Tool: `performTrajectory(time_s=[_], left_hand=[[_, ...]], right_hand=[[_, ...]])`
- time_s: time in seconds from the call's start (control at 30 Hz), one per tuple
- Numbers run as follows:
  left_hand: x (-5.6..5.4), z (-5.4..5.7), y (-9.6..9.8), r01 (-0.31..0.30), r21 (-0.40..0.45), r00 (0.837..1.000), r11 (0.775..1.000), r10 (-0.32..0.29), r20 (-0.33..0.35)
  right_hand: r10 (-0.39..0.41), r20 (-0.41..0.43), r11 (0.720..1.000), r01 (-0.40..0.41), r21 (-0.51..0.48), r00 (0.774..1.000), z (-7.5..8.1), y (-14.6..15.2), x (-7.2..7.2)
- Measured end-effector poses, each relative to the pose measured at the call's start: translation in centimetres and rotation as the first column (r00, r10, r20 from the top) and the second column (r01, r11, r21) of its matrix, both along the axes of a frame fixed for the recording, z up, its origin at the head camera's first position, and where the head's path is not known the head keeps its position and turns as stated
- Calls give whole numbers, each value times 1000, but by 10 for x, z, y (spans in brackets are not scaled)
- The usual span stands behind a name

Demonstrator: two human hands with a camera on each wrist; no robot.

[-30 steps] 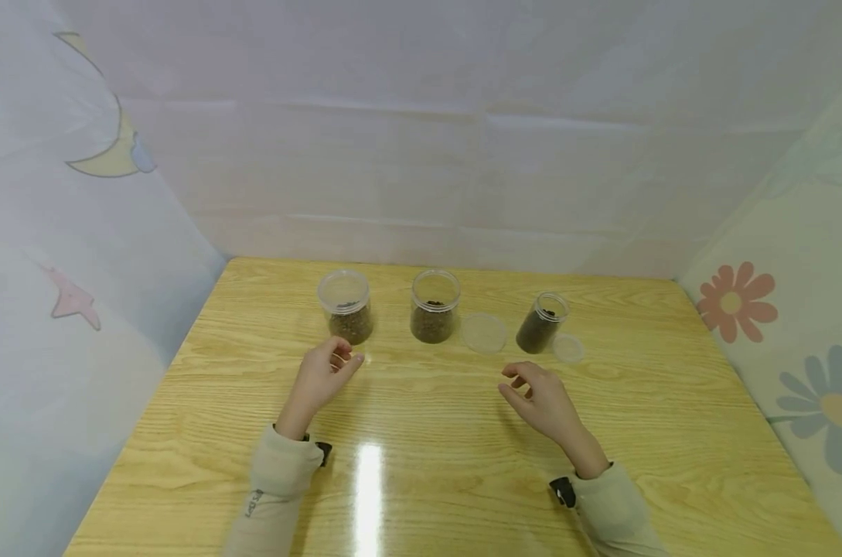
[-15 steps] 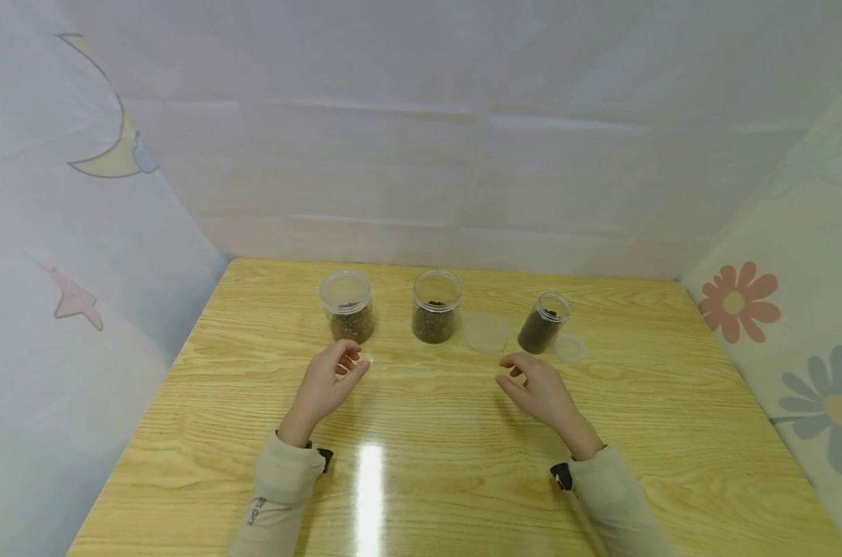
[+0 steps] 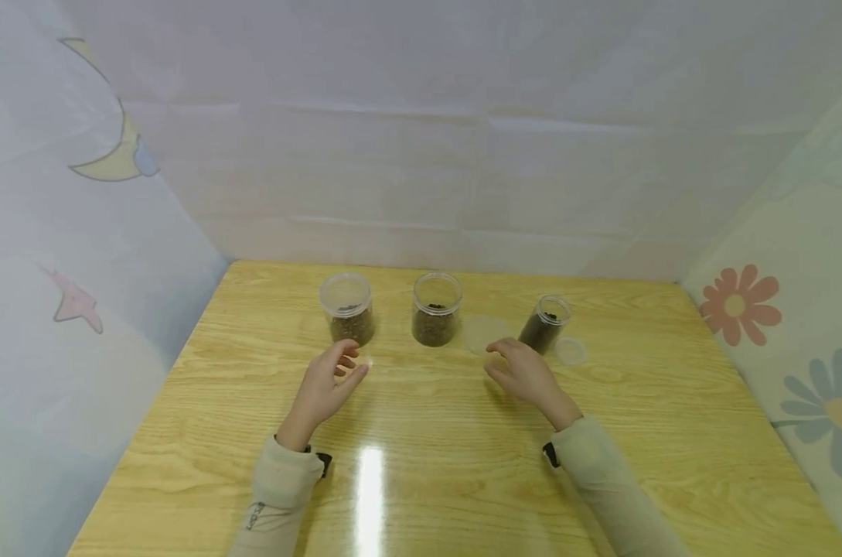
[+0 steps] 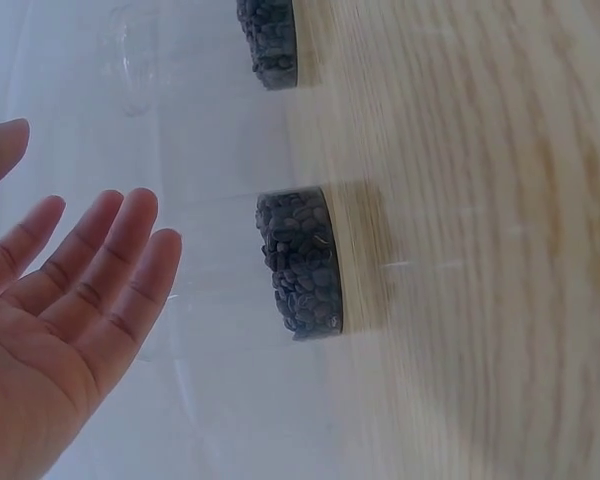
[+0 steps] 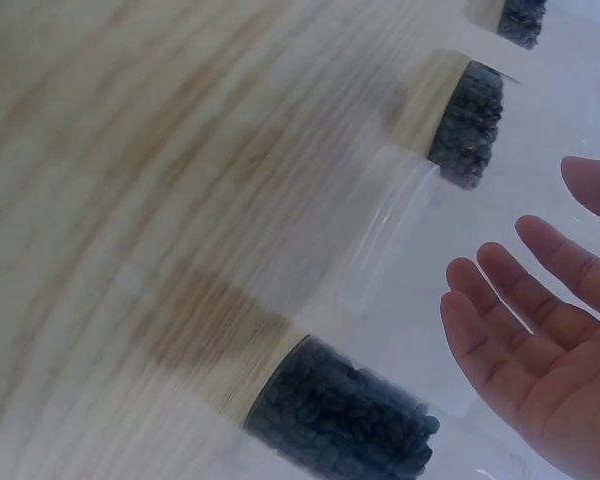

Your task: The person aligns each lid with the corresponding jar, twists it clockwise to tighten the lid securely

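Presumably upright to keep the beans (image 4: 302, 265) in, the left jar (image 3: 352, 321) and slim jar (image 3: 540, 331) stand at one o'clock of the left hand (image 3: 323, 387) and right hand (image 3: 527, 377) respectively, the middle jar (image 3: 434, 325) between; both hands grip nothing, fingers loosely spread.

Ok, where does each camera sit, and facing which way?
Head: head-worn, facing forward and down over the table; left hand, right hand, sleeves show.
Left wrist: on that wrist, toward the left jar; left hand visible.
Right wrist: on that wrist, toward the narrow jar; right hand visible.
Both wrist views share the middle jar.
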State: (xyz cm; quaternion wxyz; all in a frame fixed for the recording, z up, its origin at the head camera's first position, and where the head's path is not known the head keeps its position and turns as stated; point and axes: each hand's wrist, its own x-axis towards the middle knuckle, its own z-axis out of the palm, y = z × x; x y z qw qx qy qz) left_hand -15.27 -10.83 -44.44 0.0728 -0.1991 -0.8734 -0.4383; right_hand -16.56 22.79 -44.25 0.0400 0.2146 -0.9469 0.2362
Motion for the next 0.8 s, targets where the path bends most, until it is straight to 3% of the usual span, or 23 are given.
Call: performTrajectory(time_s=[0.37, 0.6, 0.8], left_hand=[[-1, -3, 3, 10, 10, 999, 1000, -10, -31], [0, -6, 3, 6, 12, 996, 1000, -5, -89], [2, -2, 3, 20, 7, 1000, 1000, -20, -21]], right_hand=[[29, 45, 982, -37, 183, 999, 0, -6, -24], [-4, 112, 963, -27, 269, 994, -4, -8, -40], [10, 120, 964, -41, 262, 993, -16, -9, -50]])
